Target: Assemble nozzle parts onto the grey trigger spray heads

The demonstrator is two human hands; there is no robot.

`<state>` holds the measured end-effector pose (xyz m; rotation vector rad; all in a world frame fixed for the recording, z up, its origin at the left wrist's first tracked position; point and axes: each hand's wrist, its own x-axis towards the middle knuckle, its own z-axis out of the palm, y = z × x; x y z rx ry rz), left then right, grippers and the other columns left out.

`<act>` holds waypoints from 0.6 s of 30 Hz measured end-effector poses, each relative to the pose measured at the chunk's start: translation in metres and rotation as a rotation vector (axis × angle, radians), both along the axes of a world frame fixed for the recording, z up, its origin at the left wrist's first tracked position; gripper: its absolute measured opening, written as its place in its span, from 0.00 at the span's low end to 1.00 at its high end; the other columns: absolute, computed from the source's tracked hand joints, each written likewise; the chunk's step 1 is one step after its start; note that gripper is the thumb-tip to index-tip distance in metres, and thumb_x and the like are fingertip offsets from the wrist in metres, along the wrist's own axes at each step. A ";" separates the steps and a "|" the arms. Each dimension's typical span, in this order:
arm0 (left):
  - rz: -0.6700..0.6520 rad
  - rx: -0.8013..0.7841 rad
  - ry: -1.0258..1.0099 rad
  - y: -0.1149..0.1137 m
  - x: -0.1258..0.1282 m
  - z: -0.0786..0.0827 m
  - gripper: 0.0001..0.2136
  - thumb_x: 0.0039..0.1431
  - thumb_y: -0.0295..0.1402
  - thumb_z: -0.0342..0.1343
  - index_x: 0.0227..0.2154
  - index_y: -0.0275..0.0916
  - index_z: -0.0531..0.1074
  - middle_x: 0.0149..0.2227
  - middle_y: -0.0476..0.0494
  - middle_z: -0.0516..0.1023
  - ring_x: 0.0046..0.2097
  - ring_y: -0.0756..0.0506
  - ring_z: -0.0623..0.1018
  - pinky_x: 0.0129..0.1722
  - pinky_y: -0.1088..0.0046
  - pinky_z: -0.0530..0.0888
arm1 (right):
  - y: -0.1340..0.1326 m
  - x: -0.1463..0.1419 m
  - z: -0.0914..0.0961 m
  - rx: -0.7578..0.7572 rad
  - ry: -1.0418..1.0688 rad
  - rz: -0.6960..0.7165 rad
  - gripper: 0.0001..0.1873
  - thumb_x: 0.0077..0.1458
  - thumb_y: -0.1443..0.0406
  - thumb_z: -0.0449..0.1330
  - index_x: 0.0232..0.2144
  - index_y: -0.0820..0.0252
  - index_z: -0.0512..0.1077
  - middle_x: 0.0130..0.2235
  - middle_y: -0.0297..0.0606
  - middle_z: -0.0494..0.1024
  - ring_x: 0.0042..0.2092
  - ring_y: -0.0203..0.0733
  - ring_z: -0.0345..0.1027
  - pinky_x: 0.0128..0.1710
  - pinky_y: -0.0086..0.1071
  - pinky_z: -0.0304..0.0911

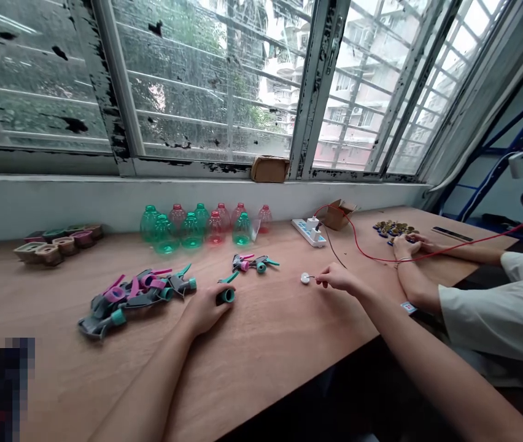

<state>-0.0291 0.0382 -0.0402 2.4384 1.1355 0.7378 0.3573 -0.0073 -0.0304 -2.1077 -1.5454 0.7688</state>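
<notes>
Spray nozzle [227, 295] in left hand [205, 310], fingers curled round it; right hand [337, 278] pinching thin wire [312, 277] beside white disc [305, 278]; green and red bottles [192, 231] on wooden bench [261, 350] under window [206, 80].

No words, brands or numbers can be read anywhere in this view. A small printed tag [409, 308] beside a co-worker's forearm [420, 291] is too small to read, and neither the white power strip [308, 232] nor the trigger sprayer heads [146, 288] show legible marks.

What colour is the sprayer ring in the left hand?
The ring is teal, in the head view.
</notes>
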 end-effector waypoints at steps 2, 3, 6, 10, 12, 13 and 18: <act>0.004 -0.002 0.010 -0.001 0.000 0.001 0.14 0.52 0.34 0.54 0.43 0.43 0.75 0.43 0.47 0.79 0.44 0.42 0.77 0.42 0.70 0.71 | 0.002 -0.001 0.000 -0.011 -0.019 -0.029 0.11 0.45 0.62 0.59 0.22 0.66 0.77 0.22 0.38 0.75 0.22 0.31 0.57 0.21 0.26 0.49; 0.007 -0.005 0.016 -0.001 0.000 0.002 0.14 0.52 0.34 0.54 0.43 0.43 0.75 0.43 0.46 0.79 0.44 0.42 0.77 0.42 0.70 0.71 | 0.003 0.000 0.000 -0.018 -0.029 -0.043 0.11 0.45 0.63 0.60 0.22 0.67 0.77 0.22 0.38 0.75 0.22 0.31 0.59 0.21 0.25 0.50; 0.011 -0.012 0.031 0.000 0.000 0.003 0.15 0.52 0.34 0.54 0.43 0.43 0.74 0.44 0.46 0.79 0.45 0.41 0.77 0.42 0.69 0.71 | 0.004 0.004 0.003 -0.030 -0.064 -0.084 0.10 0.45 0.64 0.60 0.22 0.67 0.77 0.23 0.40 0.76 0.24 0.33 0.62 0.22 0.25 0.52; -0.011 0.004 0.019 0.003 -0.001 -0.001 0.15 0.53 0.35 0.53 0.44 0.43 0.74 0.44 0.46 0.79 0.45 0.42 0.76 0.42 0.69 0.71 | 0.003 0.008 0.009 0.002 -0.101 -0.101 0.12 0.46 0.62 0.61 0.26 0.66 0.78 0.24 0.40 0.77 0.25 0.35 0.64 0.22 0.26 0.53; -0.021 0.018 0.017 0.004 -0.001 -0.003 0.15 0.53 0.35 0.53 0.44 0.43 0.74 0.44 0.46 0.79 0.45 0.42 0.76 0.42 0.70 0.72 | 0.002 0.005 0.011 0.041 -0.109 -0.087 0.13 0.47 0.61 0.61 0.27 0.66 0.78 0.24 0.40 0.77 0.24 0.35 0.64 0.22 0.26 0.52; -0.021 0.022 0.022 0.005 -0.002 -0.005 0.15 0.53 0.35 0.54 0.44 0.43 0.74 0.44 0.46 0.79 0.45 0.42 0.76 0.42 0.70 0.72 | 0.003 0.001 0.012 0.067 -0.111 -0.075 0.13 0.47 0.61 0.61 0.28 0.66 0.78 0.24 0.40 0.77 0.24 0.35 0.64 0.22 0.26 0.52; 0.040 0.149 0.060 0.002 0.000 -0.001 0.16 0.56 0.32 0.51 0.47 0.45 0.72 0.46 0.46 0.78 0.46 0.43 0.76 0.42 0.69 0.71 | 0.014 -0.039 0.010 0.234 -0.070 0.037 0.15 0.53 0.60 0.55 0.33 0.64 0.78 0.27 0.36 0.77 0.25 0.33 0.63 0.23 0.25 0.52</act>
